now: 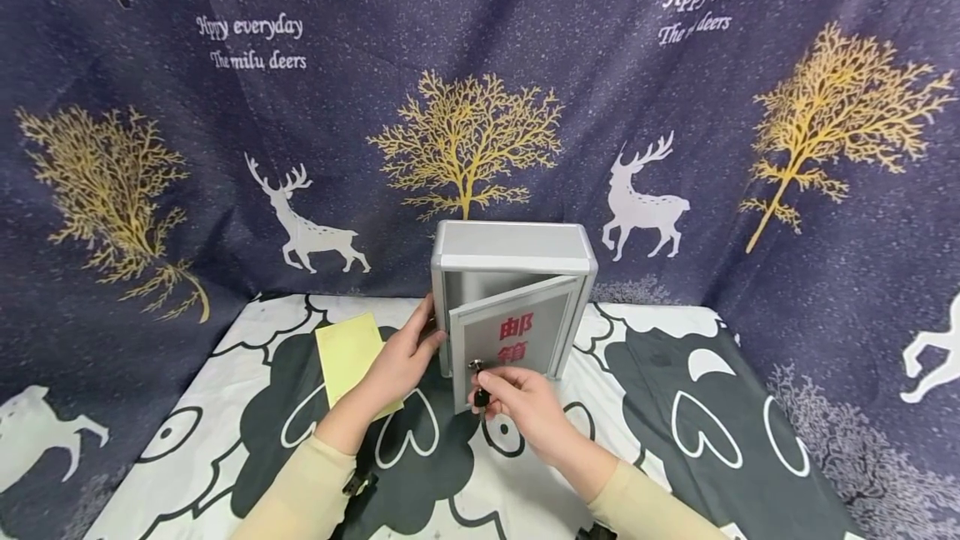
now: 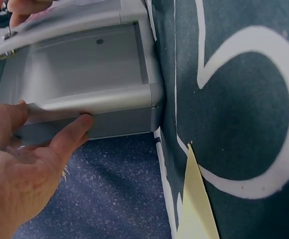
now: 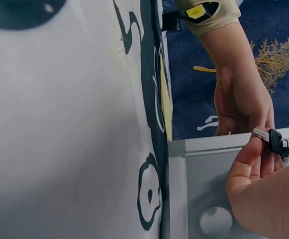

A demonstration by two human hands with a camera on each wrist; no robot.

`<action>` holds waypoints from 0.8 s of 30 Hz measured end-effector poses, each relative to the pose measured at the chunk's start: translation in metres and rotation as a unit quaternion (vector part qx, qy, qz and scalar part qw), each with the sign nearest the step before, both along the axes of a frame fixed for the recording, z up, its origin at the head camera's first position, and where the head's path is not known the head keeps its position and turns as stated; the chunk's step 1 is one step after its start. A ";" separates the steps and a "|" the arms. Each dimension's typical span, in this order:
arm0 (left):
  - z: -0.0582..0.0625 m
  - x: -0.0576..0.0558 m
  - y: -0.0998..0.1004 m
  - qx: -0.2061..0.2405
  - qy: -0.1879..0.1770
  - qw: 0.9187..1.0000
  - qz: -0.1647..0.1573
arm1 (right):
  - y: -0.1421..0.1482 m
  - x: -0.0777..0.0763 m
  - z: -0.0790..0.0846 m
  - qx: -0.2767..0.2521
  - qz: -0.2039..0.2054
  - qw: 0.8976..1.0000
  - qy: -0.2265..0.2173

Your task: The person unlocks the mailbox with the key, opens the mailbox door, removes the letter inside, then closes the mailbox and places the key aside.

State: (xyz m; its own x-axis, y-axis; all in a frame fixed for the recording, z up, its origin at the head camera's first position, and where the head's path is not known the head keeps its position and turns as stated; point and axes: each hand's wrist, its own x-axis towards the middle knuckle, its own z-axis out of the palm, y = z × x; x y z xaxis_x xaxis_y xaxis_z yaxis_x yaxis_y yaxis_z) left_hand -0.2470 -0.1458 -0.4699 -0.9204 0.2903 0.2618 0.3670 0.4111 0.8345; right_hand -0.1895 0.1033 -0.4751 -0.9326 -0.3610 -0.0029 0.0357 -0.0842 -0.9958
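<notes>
A grey metal mailbox (image 1: 513, 244) with red characters on its door stands upright, its door (image 1: 480, 348) ajar on the left side. My left hand (image 1: 401, 357) presses its fingers and thumb against the mailbox's left side wall, near the front rim (image 2: 99, 102). My right hand (image 1: 521, 407) pinches a black-headed key (image 1: 481, 397) in front of the lock (image 1: 475, 365) near the door's free edge. In the right wrist view a bare metal key blade sticks out from the black key head (image 3: 275, 142), at the right thumb and fingers.
A yellow paper (image 1: 348, 352) lies on the patterned tablecloth (image 1: 547, 482), left of the mailbox and partly behind the left forearm. Close behind the mailbox hangs a dark blue curtain (image 1: 480, 40) printed with deer and trees.
</notes>
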 end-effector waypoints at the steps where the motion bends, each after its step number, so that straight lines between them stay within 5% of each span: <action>1: 0.000 0.000 0.000 0.002 0.000 1.000 0.000 | -0.002 -0.001 0.000 0.002 -0.004 1.000 0.001; 24: 0.000 -0.001 0.001 0.007 0.004 1.000 -0.005 | -0.028 -0.026 -0.004 -0.025 -0.061 0.998 0.020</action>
